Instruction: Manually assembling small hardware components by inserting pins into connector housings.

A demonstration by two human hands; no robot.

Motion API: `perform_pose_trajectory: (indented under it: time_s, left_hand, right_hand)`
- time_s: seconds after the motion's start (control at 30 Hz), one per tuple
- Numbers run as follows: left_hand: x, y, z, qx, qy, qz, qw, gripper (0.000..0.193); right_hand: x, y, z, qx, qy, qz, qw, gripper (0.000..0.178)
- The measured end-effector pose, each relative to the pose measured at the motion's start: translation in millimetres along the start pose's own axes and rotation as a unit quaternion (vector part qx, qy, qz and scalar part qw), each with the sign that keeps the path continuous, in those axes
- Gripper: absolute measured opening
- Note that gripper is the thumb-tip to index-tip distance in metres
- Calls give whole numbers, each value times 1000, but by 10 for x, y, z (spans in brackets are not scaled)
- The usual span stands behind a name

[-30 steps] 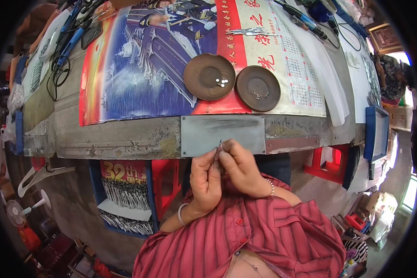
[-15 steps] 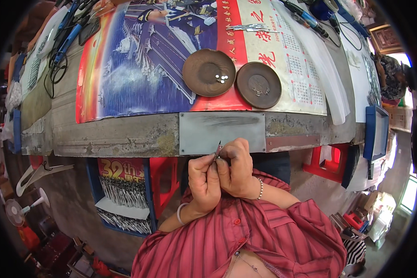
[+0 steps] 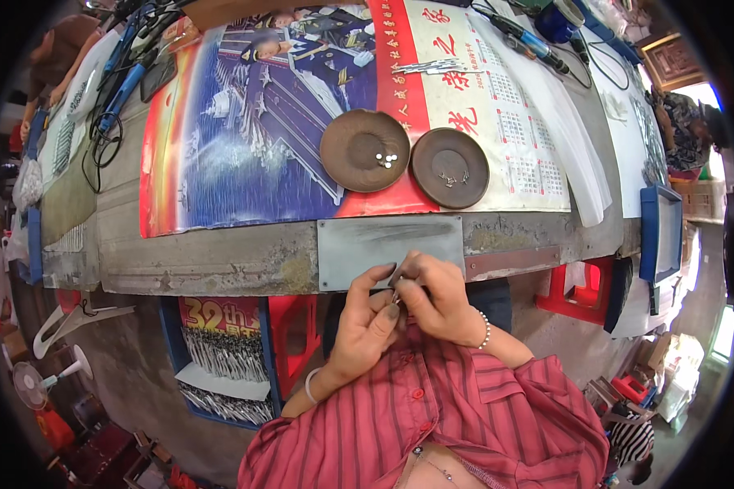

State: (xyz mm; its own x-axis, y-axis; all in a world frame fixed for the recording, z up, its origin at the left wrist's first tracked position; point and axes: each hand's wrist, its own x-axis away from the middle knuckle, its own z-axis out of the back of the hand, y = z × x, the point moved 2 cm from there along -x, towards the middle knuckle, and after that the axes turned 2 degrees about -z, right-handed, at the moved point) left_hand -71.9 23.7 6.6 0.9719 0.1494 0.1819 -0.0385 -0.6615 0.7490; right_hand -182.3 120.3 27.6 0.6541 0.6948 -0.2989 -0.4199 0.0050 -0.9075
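Observation:
Both my hands meet close to my chest, just below the edge of the workbench (image 3: 220,269). My right hand (image 3: 436,297) pinches a thin metal tool (image 3: 396,281), its tip pointing up toward the bench. My left hand (image 3: 367,326) is pressed against it, fingers closed around a tiny piece I cannot make out. Right above them a grey metal plate (image 3: 383,248) lies on the bench edge. Two round brown dishes sit further back: the left dish (image 3: 364,151) holds a few small shiny parts, the right dish (image 3: 450,168) holds small metal bits.
A large colourful poster calendar (image 3: 269,138) covers the bench. Blue-handled tools and cables (image 3: 122,81) lie at the far left, more tools (image 3: 530,41) at the back right. A blue tray (image 3: 659,232) stands at the right, red stools (image 3: 583,285) and a blue crate (image 3: 220,359) below.
My hands stayed together at the bench edge and shifted only slightly. The thin tool is now held closer in between the fingers.

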Motion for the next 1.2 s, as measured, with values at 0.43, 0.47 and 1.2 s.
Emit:
perform_pose_trajectory:
  time_s: [0.43, 0.47, 1.2]
  left_hand:
    - [-8, -68, 17, -264, 117, -254, 923, 28]
    - [21, -67, 38, -265, 120, -254, 922, 28]
    - [239, -86, 182, -41, 119, -112, 986, 37]
  right_hand:
    - [123, -46, -273, 114, 54, -9, 992, 13]
    - [91, -62, -257, 10, 10, -114, 993, 11]
    - [37, 22, -364, -103, -8, -163, 981, 9]
